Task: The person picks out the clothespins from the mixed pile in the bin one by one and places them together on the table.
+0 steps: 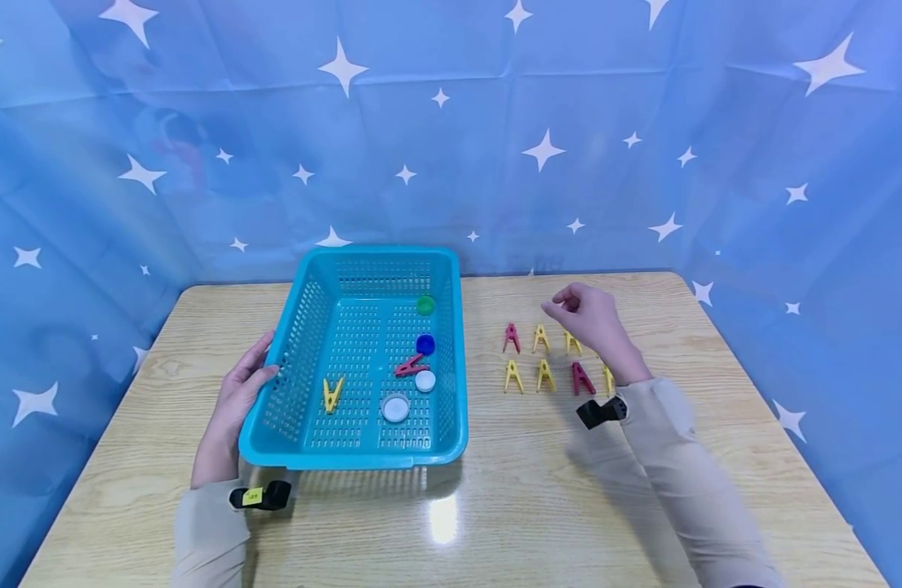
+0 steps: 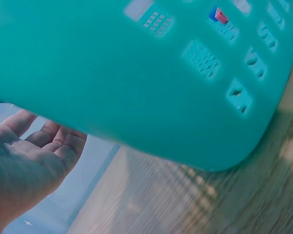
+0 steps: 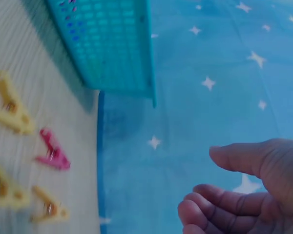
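My left hand (image 1: 237, 392) touches the left side of a blue plastic basket (image 1: 382, 465); its fingers (image 2: 71, 146) lie loosely bent outside the wall, partly hidden by it. In the basket lie a yellow clothespin (image 1: 332, 395), a dark pink clothespin (image 1: 410, 367), a green bottle cap (image 1: 425, 305), a blue cap (image 1: 424, 345) and two white caps (image 1: 424, 380). My right hand (image 1: 593, 322) hovers over the table's back right, fingers loosely bent and apart from the thumb, holding nothing. Below it stand rows of yellow clothespins (image 1: 513, 376) and pink ones (image 1: 512, 337).
A wooden table (image 1: 509, 506) bears everything. The basket's right wall separates it from the clothespin rows. Behind the table hangs a blue curtain (image 1: 451, 163) with white stars. Part of one yellow clothespin (image 1: 609, 381) is hidden by the right wrist.
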`<move>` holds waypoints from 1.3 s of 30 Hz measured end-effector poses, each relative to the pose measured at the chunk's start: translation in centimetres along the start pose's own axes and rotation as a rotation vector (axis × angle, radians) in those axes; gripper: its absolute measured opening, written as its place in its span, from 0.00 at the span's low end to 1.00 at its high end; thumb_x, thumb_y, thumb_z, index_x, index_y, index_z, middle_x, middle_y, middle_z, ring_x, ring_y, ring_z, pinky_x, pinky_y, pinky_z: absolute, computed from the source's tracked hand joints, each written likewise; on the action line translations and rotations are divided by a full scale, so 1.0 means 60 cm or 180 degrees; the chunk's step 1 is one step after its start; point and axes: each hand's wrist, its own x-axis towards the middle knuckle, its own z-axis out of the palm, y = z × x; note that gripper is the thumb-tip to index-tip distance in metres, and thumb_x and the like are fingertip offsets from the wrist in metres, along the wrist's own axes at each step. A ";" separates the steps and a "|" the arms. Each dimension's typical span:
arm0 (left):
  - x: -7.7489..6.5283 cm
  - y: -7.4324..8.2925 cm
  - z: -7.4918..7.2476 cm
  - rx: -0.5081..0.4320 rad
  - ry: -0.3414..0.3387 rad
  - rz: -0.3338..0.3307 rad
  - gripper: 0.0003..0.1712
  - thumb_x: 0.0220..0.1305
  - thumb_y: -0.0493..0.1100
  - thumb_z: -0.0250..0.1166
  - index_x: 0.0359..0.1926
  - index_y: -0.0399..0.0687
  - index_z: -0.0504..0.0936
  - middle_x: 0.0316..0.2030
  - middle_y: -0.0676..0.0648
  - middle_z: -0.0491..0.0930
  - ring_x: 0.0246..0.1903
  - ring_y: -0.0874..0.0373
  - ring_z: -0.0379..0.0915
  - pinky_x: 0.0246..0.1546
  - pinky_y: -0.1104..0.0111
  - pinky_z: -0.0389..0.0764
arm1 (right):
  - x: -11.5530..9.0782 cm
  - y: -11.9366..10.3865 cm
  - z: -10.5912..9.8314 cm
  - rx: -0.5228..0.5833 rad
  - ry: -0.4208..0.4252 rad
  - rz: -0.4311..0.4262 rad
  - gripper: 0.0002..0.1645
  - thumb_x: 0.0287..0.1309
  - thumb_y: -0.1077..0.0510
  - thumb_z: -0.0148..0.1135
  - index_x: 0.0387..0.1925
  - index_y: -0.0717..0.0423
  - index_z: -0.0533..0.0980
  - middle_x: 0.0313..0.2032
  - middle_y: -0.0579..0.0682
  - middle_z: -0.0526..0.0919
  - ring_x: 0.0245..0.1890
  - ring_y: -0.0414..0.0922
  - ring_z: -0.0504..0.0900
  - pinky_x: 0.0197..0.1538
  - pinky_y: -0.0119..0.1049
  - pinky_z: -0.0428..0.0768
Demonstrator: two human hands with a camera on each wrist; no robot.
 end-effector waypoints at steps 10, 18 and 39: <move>0.001 0.000 0.000 -0.0109 0.0004 -0.0026 0.32 0.70 0.46 0.53 0.72 0.56 0.56 0.57 0.54 0.65 0.51 0.66 0.65 0.41 0.76 0.75 | 0.035 -0.079 0.033 0.0198 -0.0121 -0.0214 0.15 0.62 0.53 0.59 0.38 0.63 0.77 0.29 0.55 0.78 0.26 0.47 0.72 0.30 0.38 0.70; 0.004 0.000 0.001 0.0002 0.0032 -0.0091 0.32 0.71 0.46 0.52 0.72 0.58 0.54 0.63 0.48 0.60 0.54 0.62 0.62 0.42 0.76 0.75 | 0.048 -0.138 0.067 0.0393 -0.0135 -0.0473 0.13 0.60 0.55 0.61 0.38 0.63 0.78 0.27 0.54 0.79 0.24 0.46 0.72 0.29 0.37 0.70; 0.007 0.000 -0.002 0.0038 0.0032 -0.0182 0.32 0.71 0.46 0.50 0.72 0.61 0.53 0.67 0.43 0.55 0.59 0.54 0.59 0.41 0.75 0.75 | 0.073 -0.261 0.164 0.0549 -0.0741 -0.1084 0.12 0.61 0.56 0.61 0.40 0.62 0.79 0.31 0.52 0.81 0.27 0.43 0.76 0.35 0.32 0.74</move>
